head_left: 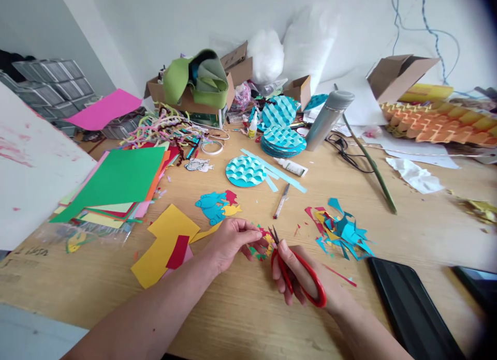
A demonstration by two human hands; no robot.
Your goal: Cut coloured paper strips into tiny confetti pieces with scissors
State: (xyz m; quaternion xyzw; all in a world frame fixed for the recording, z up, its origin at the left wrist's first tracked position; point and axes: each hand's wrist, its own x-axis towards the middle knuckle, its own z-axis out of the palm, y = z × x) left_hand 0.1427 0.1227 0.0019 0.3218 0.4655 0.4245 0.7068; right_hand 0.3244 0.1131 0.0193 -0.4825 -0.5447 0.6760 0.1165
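In my right hand [297, 272] are red-handled scissors [319, 286], their dark blades pointing up and away, slightly parted. My left hand [235, 241] is beside the blade tips, thumb and forefinger pinched together; whatever they hold is too small to make out. Beneath the fingers lie small red, yellow and green paper scraps [267, 246]. Beyond my left hand are a blue paper fish [212, 207], a red paper fish [231, 196] and a yellow one [232, 210]. Yellow paper [155, 261] with a red paper strip [178, 252] lies left of my wrist.
Blue and red offcuts [347, 233] are heaped at right, near a black phone [411, 303]. A pen [281, 200], glue bottle [293, 167] and blue wavy disc [246, 171] lie ahead. Coloured paper sheets [120, 174] are stacked left; a steel flask [328, 122] stands behind.
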